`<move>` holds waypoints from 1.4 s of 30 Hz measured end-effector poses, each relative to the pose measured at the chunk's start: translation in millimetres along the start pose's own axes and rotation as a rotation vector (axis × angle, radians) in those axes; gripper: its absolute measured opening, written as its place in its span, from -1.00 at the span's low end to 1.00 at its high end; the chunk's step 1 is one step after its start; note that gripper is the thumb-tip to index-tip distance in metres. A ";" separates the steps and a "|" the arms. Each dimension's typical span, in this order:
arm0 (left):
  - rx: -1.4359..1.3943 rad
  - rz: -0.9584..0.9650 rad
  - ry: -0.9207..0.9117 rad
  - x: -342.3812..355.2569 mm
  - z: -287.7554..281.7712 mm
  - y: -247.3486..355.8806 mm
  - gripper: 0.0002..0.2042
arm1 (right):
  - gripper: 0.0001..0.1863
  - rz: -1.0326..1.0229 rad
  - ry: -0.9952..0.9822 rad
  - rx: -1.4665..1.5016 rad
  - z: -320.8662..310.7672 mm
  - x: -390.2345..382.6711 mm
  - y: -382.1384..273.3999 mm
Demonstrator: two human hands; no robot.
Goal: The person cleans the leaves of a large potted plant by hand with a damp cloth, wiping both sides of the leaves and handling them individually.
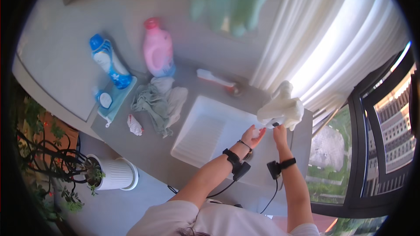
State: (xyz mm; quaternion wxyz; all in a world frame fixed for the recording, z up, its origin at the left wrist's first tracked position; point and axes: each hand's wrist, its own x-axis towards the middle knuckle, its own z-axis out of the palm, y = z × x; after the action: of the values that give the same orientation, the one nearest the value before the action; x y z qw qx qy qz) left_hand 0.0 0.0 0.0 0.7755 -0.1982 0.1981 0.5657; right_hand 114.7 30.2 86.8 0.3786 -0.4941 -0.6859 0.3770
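Now both hands work over the white basin (218, 136), close together at its far right corner. The left hand (253, 137) is cupped, thumb apart from the fingers and palm partly turned up — a pale patch shows in it, too small and bright to make out. Just to its 3 o'clock comes the right hand (280, 133), its fingers lost behind the white cloth bundle (283, 108), so whether they pinch or merely touch it, one cannot tell. That bundle sits at 12 o'clock from the right hand, meeting it at the lower edge, and at about 1 o'clock from the left, just beside it. Off toward 11 o'clock from the left hand lies a brush (213, 78); toward 10, beyond the basin — a crumpled grey-green cloth (153, 103), with the pink bottle (158, 48) standing behind it.
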 end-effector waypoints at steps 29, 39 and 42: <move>0.190 0.034 -0.155 -21.6 -31.1 45.4 -0.82 | -0.81 0.443 -0.420 0.710 70.1 -8.1 -37.9; 0.134 -0.297 -0.199 11.1 -23.3 41.0 -0.78 | -0.71 0.181 0.330 0.314 19.0 -0.3 -57.8; 0.004 -0.323 -0.120 0.0 -12.0 40.4 -0.77 | -0.76 0.131 0.450 0.296 12.7 8.6 -41.5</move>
State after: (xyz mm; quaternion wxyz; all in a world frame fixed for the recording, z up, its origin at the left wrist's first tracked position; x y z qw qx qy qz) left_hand -39.6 4.9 -13.5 0.8671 -0.1919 0.1182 0.4443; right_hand 85.2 27.2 119.6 0.5644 -0.5481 -0.4885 0.3775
